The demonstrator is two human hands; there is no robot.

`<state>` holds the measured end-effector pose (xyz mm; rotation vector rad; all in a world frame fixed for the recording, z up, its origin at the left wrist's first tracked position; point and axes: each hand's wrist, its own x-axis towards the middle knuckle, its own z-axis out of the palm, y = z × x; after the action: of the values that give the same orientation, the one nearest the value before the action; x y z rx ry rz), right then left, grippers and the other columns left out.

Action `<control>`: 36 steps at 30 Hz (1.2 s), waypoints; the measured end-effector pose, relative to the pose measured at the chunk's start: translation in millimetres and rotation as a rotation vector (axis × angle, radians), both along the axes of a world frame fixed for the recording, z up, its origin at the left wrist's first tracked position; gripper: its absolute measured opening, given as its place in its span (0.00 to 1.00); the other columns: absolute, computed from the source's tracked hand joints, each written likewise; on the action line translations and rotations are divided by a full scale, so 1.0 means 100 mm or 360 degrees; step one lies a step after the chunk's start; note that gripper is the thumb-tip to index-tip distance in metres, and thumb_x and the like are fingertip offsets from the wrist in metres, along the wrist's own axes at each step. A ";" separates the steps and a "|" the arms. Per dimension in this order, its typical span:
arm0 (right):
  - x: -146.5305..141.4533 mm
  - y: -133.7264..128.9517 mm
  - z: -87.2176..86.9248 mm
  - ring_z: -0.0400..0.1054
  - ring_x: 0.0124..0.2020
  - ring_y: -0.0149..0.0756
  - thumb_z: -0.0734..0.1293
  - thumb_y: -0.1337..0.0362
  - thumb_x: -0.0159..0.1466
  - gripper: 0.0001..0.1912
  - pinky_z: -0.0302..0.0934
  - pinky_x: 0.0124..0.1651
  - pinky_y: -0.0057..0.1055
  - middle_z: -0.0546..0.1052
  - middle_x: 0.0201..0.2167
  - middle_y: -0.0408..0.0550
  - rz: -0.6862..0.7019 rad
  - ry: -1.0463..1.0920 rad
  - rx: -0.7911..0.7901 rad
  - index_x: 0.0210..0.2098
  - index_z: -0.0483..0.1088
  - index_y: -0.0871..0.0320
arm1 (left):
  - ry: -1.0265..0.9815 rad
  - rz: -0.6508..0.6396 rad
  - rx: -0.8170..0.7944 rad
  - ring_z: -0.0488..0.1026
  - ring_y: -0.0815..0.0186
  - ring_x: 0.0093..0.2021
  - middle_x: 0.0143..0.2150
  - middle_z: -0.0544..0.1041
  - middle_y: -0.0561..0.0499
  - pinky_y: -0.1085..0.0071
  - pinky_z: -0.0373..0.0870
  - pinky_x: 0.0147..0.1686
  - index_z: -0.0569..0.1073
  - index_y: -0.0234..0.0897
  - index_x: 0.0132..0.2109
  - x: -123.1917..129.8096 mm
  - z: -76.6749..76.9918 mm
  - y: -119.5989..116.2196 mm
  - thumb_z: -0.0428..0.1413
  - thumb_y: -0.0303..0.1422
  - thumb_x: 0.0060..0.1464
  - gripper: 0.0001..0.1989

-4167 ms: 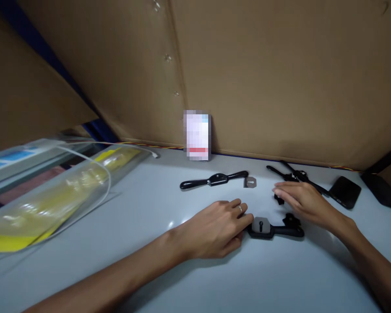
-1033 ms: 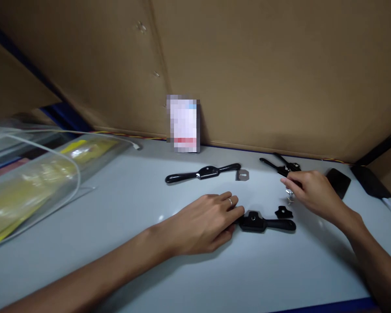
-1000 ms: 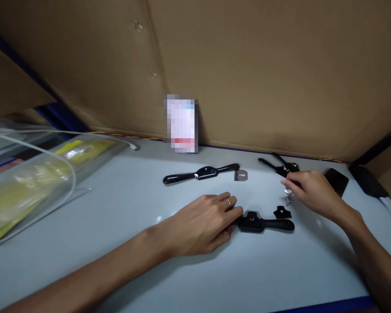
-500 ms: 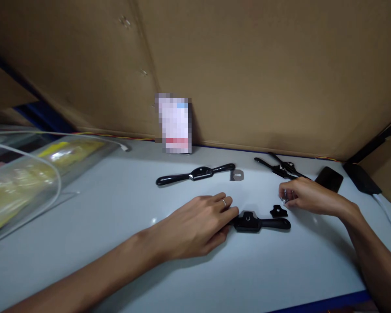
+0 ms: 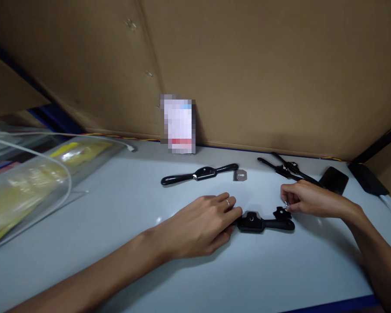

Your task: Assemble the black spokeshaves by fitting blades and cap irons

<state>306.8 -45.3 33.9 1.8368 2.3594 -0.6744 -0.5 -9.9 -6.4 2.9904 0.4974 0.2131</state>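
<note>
My left hand (image 5: 211,221) is closed round the left handle of a black spokeshave (image 5: 250,222), which lies flat on the table. A blade sits on its middle, with a round hole showing. Just above its right handle is a loose black lever cap (image 5: 282,213). My right hand (image 5: 299,198) is pinched on a small silver screw-like part (image 5: 286,206), its fingertips at the cap's upper edge; whether they touch the cap I cannot tell. Farther back lies another black spokeshave (image 5: 205,173), beside a loose grey slotted blade (image 5: 241,175).
More black spokeshaves (image 5: 285,167) lie crossed at the back right, near a dark flat object (image 5: 334,180) and a black device with a white cable (image 5: 368,179). Plastic-wrapped yellow packets (image 5: 48,178) and a white cable (image 5: 68,174) occupy the left. A blurred card (image 5: 179,126) leans against the cardboard wall.
My right hand has come down and closer to the lever cap with the silver part. My left hand keeps its hold on the spokeshave. The whole view has shifted slightly.
</note>
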 end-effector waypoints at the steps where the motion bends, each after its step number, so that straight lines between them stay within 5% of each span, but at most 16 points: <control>1: -0.01 0.00 0.00 0.63 0.28 0.33 0.66 0.73 0.55 0.07 0.50 0.30 0.31 0.73 0.27 0.41 -0.0005 -0.0024 0.0022 0.31 0.67 0.54 | 0.0009 0.0004 -0.0002 0.69 0.61 0.35 0.36 0.72 0.49 0.65 0.64 0.33 0.69 0.37 0.39 0.00 0.01 0.00 0.53 0.26 0.58 0.03; 12: -0.05 0.04 -0.07 0.60 0.24 0.33 0.64 0.72 0.58 0.08 0.50 0.28 0.32 0.71 0.21 0.40 -0.0102 -0.0057 0.0287 0.25 0.64 0.54 | -0.0015 -0.0100 0.0127 0.66 0.62 0.31 0.33 0.71 0.49 0.66 0.59 0.29 0.69 0.38 0.36 -0.02 0.03 0.00 0.51 0.23 0.58 0.06; 16: -0.20 0.03 -0.08 0.66 0.27 0.34 0.66 0.64 0.62 0.03 0.57 0.32 0.32 0.75 0.26 0.42 -0.0249 0.0431 0.0461 0.31 0.72 0.54 | -0.0013 -0.0124 0.0209 0.64 0.63 0.30 0.32 0.71 0.49 0.66 0.55 0.27 0.68 0.37 0.35 -0.02 0.02 0.01 0.51 0.21 0.55 0.07; 19: -0.41 -0.02 -0.14 0.70 0.30 0.35 0.68 0.59 0.61 0.11 0.62 0.35 0.34 0.79 0.30 0.44 -0.0368 0.0894 0.0442 0.41 0.78 0.55 | -0.0015 -0.0126 0.0206 0.65 0.63 0.30 0.32 0.71 0.49 0.66 0.56 0.27 0.69 0.37 0.35 -0.03 0.02 0.01 0.52 0.21 0.55 0.07; 21: -0.55 -0.07 -0.19 0.71 0.31 0.35 0.68 0.60 0.61 0.09 0.63 0.36 0.34 0.79 0.30 0.45 -0.0352 0.1013 0.0390 0.37 0.79 0.55 | -0.0003 -0.0118 0.0211 0.66 0.63 0.31 0.33 0.72 0.49 0.66 0.56 0.27 0.69 0.37 0.35 -0.03 0.01 0.01 0.52 0.21 0.55 0.07; 36: -0.82 -0.22 -0.31 0.66 0.34 0.35 0.65 0.67 0.65 0.05 0.58 0.36 0.32 0.74 0.33 0.44 -0.0140 0.0981 0.0327 0.32 0.71 0.55 | 0.0055 -0.0109 0.0250 0.68 0.62 0.32 0.34 0.72 0.49 0.65 0.59 0.27 0.72 0.37 0.39 -0.01 0.05 0.00 0.54 0.22 0.55 0.07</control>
<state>225.0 -67.3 3.0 2.0524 2.8119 -1.1972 -1.7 -10.0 -1.2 3.1631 0.3984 0.2041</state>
